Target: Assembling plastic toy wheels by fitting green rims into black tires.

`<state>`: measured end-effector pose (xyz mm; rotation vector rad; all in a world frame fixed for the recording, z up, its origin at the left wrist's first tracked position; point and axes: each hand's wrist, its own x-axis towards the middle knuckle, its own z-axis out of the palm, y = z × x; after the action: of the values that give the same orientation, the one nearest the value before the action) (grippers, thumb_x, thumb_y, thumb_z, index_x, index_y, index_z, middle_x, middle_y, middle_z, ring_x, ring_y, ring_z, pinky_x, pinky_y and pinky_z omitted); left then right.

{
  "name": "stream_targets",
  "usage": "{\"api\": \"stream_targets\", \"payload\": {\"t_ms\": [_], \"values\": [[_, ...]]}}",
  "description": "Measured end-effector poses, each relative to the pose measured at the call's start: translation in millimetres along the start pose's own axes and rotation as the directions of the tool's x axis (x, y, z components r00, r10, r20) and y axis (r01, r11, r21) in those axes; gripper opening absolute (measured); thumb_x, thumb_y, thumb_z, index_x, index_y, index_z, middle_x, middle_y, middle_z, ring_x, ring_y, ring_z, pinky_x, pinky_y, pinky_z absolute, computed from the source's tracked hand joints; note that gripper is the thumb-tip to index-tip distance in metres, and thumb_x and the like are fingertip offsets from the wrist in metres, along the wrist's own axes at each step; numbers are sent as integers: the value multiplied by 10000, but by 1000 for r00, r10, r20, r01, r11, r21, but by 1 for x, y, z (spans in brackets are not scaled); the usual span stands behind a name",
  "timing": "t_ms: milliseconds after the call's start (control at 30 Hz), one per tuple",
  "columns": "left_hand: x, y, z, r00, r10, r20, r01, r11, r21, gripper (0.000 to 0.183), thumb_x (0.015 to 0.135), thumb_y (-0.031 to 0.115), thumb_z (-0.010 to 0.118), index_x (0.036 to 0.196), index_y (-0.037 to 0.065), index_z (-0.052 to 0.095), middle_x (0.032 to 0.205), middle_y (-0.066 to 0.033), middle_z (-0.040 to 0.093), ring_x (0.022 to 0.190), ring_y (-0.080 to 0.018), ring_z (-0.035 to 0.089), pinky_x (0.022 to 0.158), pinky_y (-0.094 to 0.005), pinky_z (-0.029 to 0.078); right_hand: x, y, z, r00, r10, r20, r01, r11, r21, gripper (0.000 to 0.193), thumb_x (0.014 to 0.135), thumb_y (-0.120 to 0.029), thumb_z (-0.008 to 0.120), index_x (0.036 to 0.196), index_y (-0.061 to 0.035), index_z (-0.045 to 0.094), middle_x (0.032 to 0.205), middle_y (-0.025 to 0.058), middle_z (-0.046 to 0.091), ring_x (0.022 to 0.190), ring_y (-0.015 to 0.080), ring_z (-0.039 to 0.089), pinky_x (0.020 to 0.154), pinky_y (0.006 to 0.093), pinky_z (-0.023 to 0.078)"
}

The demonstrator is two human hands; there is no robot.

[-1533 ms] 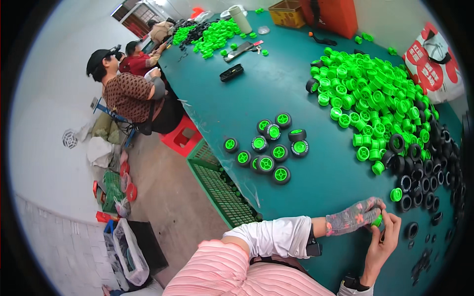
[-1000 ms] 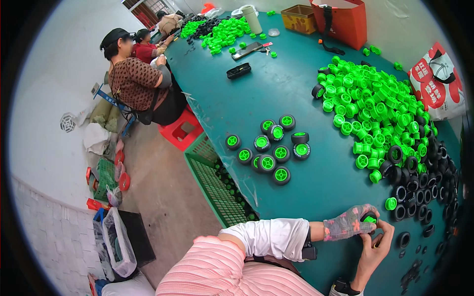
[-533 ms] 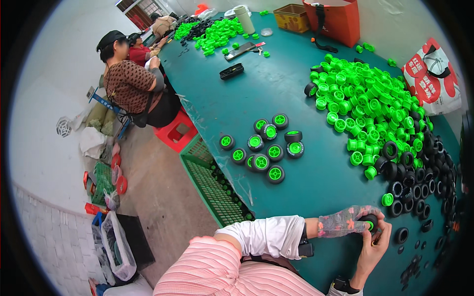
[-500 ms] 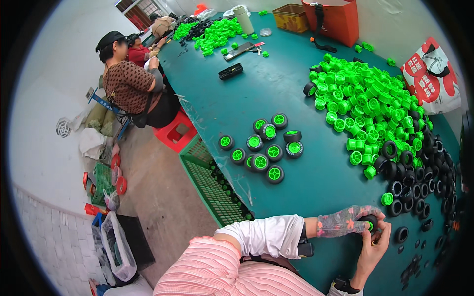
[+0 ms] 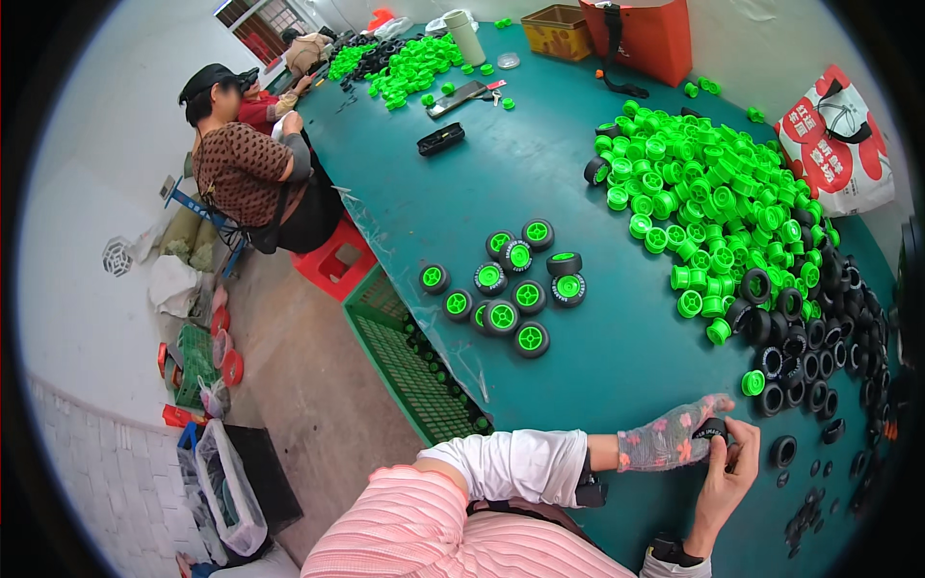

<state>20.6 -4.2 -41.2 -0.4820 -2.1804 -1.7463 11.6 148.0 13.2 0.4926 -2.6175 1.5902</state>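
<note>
My left hand [image 5: 668, 438], in a thin grey floral glove, is closed around the back of a small black-tyred toy wheel [image 5: 711, 430]. From the near side, the thumb and fingers of my bare right hand [image 5: 729, 477] grip the same wheel. Its tyre side with pale lettering faces up, and the green hub is hidden. Beyond my hands lies a single green wheel hub [image 5: 753, 383], next to a spread of loose black tyres [image 5: 817, 368]. Left of these, a loose cluster of wheels [image 5: 501, 316] with black tyres on green hubs rests on the table.
A large heap of green hubs [image 5: 713, 183] covers the far right of the green table [image 5: 462, 207]. Behind it stand a red bag [image 5: 641, 43] and a white-and-red bag [image 5: 833, 144]. A green crate [image 5: 400, 356] adjoins the left table edge. Co-workers [image 5: 255, 169] sit further along.
The wheel has turned between my fingers: its green hub showed before, and now its lettered black tyre faces up. The view has shifted slightly; the other wheels lie as before.
</note>
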Motion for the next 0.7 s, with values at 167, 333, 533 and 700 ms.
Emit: {"api": "stream_targets", "payload": {"t_ms": [167, 333, 533, 700], "values": [[8, 18, -5, 858, -476, 195, 510, 741, -437, 312, 934, 136, 669, 1185, 32, 515, 963, -43, 596, 861, -150, 582, 759, -329, 509, 0, -2, 0, 988, 133, -81, -122, 985, 121, 143, 887, 2, 653, 1023, 16, 611, 981, 35, 546, 634, 92, 331, 563, 241, 275], [-1, 12, 4, 975, -208, 75, 215, 971, -104, 267, 938, 107, 642, 1159, 14, 524, 960, -103, 620, 814, -232, 626, 719, -358, 510, 0, -3, 3, 989, -123, -82, 103, 971, -217, 90, 937, -38, 628, 986, 25, 586, 914, 38, 520, 652, 93, 393, 533, 248, 299], [-1, 20, 8, 990, -135, -46, 132, 989, -65, 285, 966, 137, 613, 1203, 9, 522, 972, -165, 619, 851, -305, 620, 735, -374, 504, -3, 12, 11, 981, 120, -153, -102, 988, 118, 100, 975, -67, 586, 962, 29, 561, 874, 30, 493, 661, 109, 423, 544, 245, 325], [8, 23, -3, 885, -447, 128, 465, 854, -233, 338, 990, 230, 608, 1225, 3, 523, 976, -154, 621, 868, -299, 613, 772, -382, 502, 5, 4, 10, 987, 53, -149, -54, 999, -2, 99, 985, -64, 568, 954, 30, 557, 876, 29, 492, 672, 101, 448, 591, 235, 362]]}}
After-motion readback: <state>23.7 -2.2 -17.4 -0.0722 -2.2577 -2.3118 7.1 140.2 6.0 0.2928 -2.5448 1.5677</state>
